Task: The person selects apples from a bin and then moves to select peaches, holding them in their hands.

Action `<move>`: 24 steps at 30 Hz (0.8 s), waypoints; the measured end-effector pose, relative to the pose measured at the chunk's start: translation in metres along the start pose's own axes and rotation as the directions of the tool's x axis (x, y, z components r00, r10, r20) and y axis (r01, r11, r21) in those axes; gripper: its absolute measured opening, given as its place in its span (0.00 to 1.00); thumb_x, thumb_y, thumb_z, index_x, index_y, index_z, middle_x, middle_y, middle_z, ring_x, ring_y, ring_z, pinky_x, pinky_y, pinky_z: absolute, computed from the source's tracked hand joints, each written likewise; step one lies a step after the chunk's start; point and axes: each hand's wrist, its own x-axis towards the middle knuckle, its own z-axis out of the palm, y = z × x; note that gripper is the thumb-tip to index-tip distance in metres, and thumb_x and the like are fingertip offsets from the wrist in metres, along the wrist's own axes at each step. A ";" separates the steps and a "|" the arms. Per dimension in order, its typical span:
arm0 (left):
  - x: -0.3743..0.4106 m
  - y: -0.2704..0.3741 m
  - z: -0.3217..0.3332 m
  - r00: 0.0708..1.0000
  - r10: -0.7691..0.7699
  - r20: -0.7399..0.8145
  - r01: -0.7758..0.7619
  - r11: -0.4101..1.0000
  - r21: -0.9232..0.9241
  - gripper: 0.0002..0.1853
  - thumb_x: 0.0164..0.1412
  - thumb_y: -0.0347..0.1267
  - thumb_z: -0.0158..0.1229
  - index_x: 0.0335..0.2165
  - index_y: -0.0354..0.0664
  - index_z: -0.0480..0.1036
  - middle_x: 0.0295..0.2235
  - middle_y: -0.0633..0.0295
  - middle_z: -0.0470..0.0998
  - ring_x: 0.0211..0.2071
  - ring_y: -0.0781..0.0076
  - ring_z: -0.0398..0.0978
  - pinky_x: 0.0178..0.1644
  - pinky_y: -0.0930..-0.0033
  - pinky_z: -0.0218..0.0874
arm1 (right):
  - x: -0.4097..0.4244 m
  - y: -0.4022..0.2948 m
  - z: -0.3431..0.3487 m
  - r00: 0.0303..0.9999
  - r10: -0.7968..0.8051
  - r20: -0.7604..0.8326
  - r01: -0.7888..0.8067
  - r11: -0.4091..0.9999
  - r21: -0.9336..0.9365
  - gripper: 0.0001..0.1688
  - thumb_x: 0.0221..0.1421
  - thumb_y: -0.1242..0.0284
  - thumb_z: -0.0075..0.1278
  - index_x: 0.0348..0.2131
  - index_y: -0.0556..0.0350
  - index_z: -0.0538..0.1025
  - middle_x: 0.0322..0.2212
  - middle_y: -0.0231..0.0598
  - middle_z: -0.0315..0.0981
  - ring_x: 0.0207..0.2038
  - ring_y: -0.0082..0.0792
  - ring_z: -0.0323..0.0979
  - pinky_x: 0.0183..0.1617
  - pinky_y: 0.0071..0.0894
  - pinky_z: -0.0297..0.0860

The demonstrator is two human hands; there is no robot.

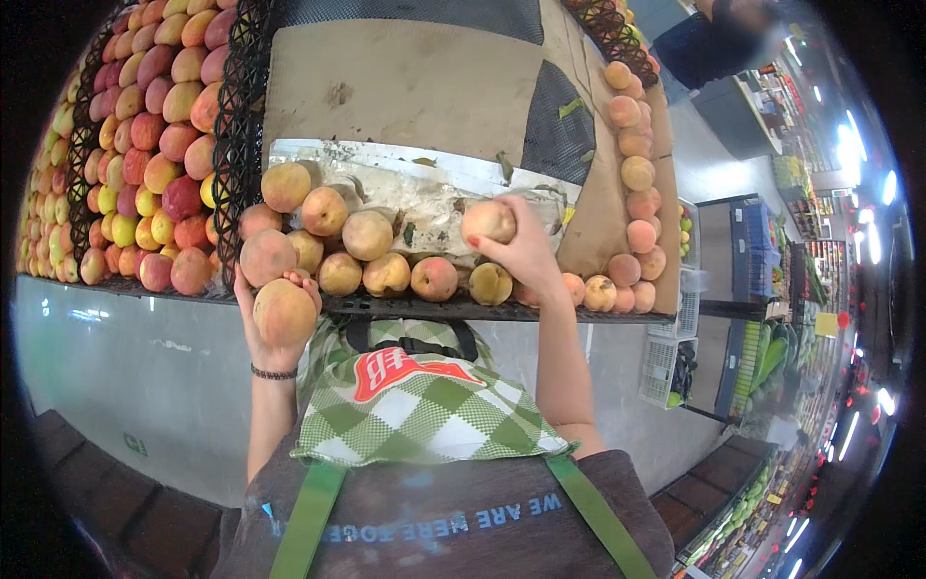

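Observation:
My left hand [276, 351] is at the near left edge of the display, curled around a peach [285, 313]. A second peach [268, 258] sits against its fingers; whether the hand bears it or it rests on the pile, I cannot tell. My right hand [527, 244] grips another peach [489, 221] above a clear plastic sheet [427, 192] strewn with bits of leaf. Between the hands, several peaches [367, 235] form a cluster and a row along the black front edge. Part of this row is hidden behind my right wrist.
Flattened cardboard [405, 79] lines the display bed. More peaches [636, 174] run up its right side. On the left, a black lattice divider [242, 108] borders stacked apples [163, 137]. White crates [669, 369] stand at the right. A person [712, 47] is at the upper right.

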 end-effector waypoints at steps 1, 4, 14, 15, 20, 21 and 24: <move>0.000 0.000 -0.001 1.000 0.017 -0.003 -0.017 1.000 -0.002 0.39 0.61 0.62 0.64 0.40 0.31 0.73 0.37 0.53 0.79 0.42 0.58 0.76 0.57 0.60 0.72 | 0.003 -0.006 -0.005 0.997 -0.019 0.076 0.037 0.968 -0.249 0.43 0.46 0.53 0.70 0.55 0.56 0.73 0.53 0.48 0.75 0.52 0.50 0.75 0.58 0.49 0.71; -0.001 0.000 -0.001 1.000 0.014 0.011 -0.014 0.999 -0.042 0.38 0.62 0.61 0.64 0.40 0.30 0.73 0.36 0.52 0.78 0.42 0.58 0.76 0.57 0.59 0.72 | 0.010 0.003 0.001 0.948 0.034 0.317 0.118 0.886 -0.449 0.42 0.42 0.53 0.68 0.52 0.56 0.76 0.51 0.52 0.74 0.53 0.54 0.73 0.57 0.50 0.72; -0.011 -0.007 -0.003 0.995 0.097 -0.010 -0.097 0.994 -0.047 0.36 0.61 0.58 0.66 0.42 0.31 0.72 0.36 0.54 0.76 0.41 0.62 0.75 0.54 0.61 0.73 | -0.004 -0.012 0.070 0.788 -0.379 0.484 0.607 0.611 -0.509 0.26 0.51 0.60 0.65 0.47 0.52 0.78 0.39 0.39 0.77 0.51 0.46 0.72 0.64 0.48 0.64; -0.011 -0.007 -0.004 0.997 0.074 0.028 -0.072 0.995 -0.072 0.37 0.62 0.59 0.65 0.41 0.30 0.72 0.37 0.53 0.76 0.42 0.60 0.75 0.55 0.60 0.72 | -0.005 -0.009 0.074 0.786 -0.365 0.498 0.609 0.595 -0.524 0.26 0.50 0.58 0.66 0.44 0.52 0.79 0.39 0.40 0.77 0.51 0.45 0.72 0.63 0.48 0.64; -0.014 -0.003 -0.005 0.996 0.077 0.039 -0.075 0.996 -0.043 0.38 0.63 0.61 0.63 0.40 0.30 0.72 0.38 0.52 0.76 0.43 0.57 0.75 0.57 0.59 0.72 | -0.002 0.007 0.063 0.756 -0.328 0.567 0.638 0.564 -0.524 0.29 0.43 0.56 0.72 0.41 0.50 0.80 0.39 0.38 0.79 0.52 0.43 0.72 0.70 0.51 0.58; -0.015 -0.001 -0.007 0.996 0.077 0.039 -0.075 0.996 -0.046 0.38 0.63 0.61 0.63 0.40 0.30 0.72 0.38 0.52 0.76 0.43 0.57 0.75 0.57 0.58 0.72 | -0.002 0.003 0.053 0.742 -0.331 0.584 0.655 0.546 -0.522 0.28 0.43 0.57 0.72 0.41 0.50 0.80 0.39 0.37 0.79 0.53 0.43 0.72 0.71 0.52 0.57; -0.015 0.001 -0.011 0.995 0.085 0.056 -0.081 0.993 -0.081 0.39 0.63 0.62 0.62 0.40 0.30 0.72 0.39 0.52 0.77 0.43 0.56 0.75 0.57 0.58 0.71 | -0.007 -0.005 0.036 0.747 -0.288 0.599 0.645 0.531 -0.549 0.27 0.43 0.63 0.73 0.43 0.49 0.80 0.39 0.35 0.80 0.53 0.42 0.72 0.73 0.54 0.55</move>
